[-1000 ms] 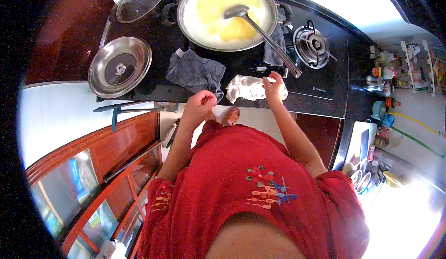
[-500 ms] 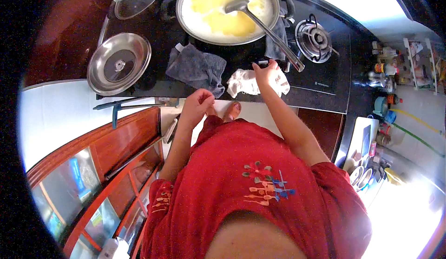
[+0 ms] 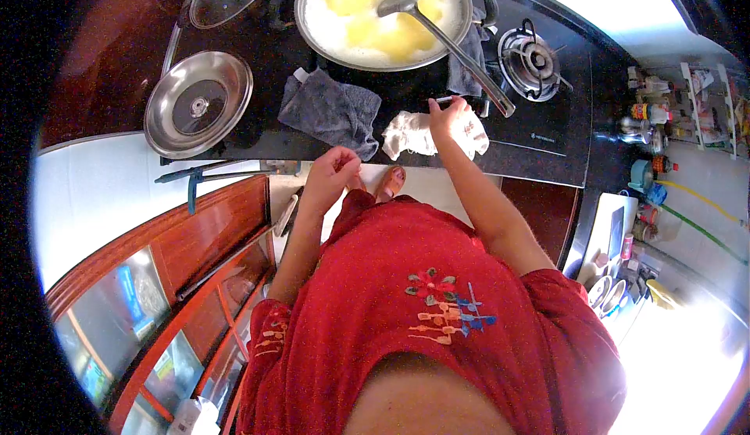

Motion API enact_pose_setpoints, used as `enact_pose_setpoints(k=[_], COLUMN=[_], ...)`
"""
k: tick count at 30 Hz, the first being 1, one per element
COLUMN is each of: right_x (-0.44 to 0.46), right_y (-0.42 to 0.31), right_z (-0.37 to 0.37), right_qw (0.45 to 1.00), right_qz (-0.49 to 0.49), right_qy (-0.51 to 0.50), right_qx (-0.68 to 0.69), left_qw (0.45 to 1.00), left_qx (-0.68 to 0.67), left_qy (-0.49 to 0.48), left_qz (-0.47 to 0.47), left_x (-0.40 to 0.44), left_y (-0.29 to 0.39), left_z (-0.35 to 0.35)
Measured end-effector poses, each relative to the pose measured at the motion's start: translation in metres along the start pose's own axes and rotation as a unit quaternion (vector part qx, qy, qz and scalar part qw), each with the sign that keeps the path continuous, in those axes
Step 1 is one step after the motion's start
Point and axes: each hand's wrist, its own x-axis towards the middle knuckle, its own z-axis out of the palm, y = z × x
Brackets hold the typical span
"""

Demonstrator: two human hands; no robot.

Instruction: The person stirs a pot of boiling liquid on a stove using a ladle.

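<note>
Head view: The right hand reaches over crumpled white cloth, fingers parted at a small silver knob, grip unclear; the left hand curls loosely by the glossy black stovetop's front edge.

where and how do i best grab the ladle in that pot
Likely by the outer end of its handle, coming in from the near right side: the ladle slants across the pot, scoop over the yellow contents, while the long, straight handle sticks out past the rim toward that side.

The red top has 1 embroidered flower, blue-and-orange stitching and 2 loose sleeves.
</note>
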Motion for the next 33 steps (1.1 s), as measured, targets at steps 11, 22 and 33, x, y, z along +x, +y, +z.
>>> enact_pose_setpoints(k=[11,22,33], right_x=[0.001,0.003,0.000], right_y=[0.005,0.005,-0.021], right_z=[-0.002,-0.004,-0.041], right_qw=[0.999,0.998,0.998], right_qz=[-0.039,-0.066,0.004], right_qy=[-0.017,-0.014,-0.048], right_qx=[0.013,-0.012,0.039], left_qw=[0.999,0.999,0.995], left_qx=[0.047,0.033,0.096], left_qy=[-0.004,-0.011,-0.005], left_qz=[-0.003,-0.013,0.008], left_x=[0.002,0.003,0.002], left_y=[0.007,0.006,0.009], left_z=[0.003,0.004,0.000])
